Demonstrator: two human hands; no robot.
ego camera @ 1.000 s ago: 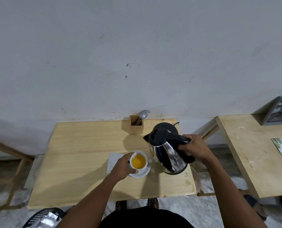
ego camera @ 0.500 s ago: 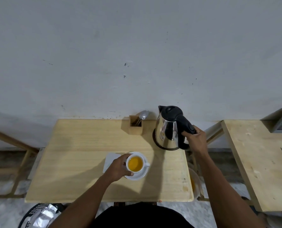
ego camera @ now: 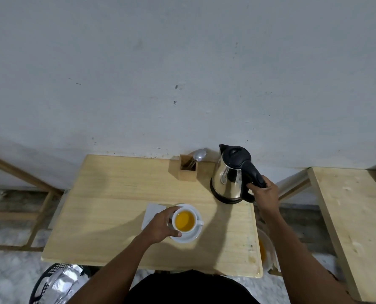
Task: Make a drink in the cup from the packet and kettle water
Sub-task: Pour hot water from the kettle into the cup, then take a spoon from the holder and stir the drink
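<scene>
A white cup [ego camera: 184, 220] full of orange-yellow liquid sits on a white saucer [ego camera: 189, 236] near the middle of the wooden table [ego camera: 108, 207]. My left hand [ego camera: 160, 224] wraps around the cup's left side. A steel kettle [ego camera: 232, 174] with a black lid and handle stands upright at the table's back right. My right hand [ego camera: 265, 194] grips the kettle's handle. A white packet or paper [ego camera: 151, 213] lies flat just left of the saucer, partly under my left hand.
A small wooden holder [ego camera: 188, 170] with a spoon [ego camera: 199, 155] stands against the wall, left of the kettle. A second wooden table [ego camera: 354, 227] is at the right. A black bin [ego camera: 51, 281] with foil wrappers sits on the floor at lower left.
The kettle went from tilted beside the cup to standing upright at the table's back right, with my right hand still on its handle. My left hand stayed on the cup.
</scene>
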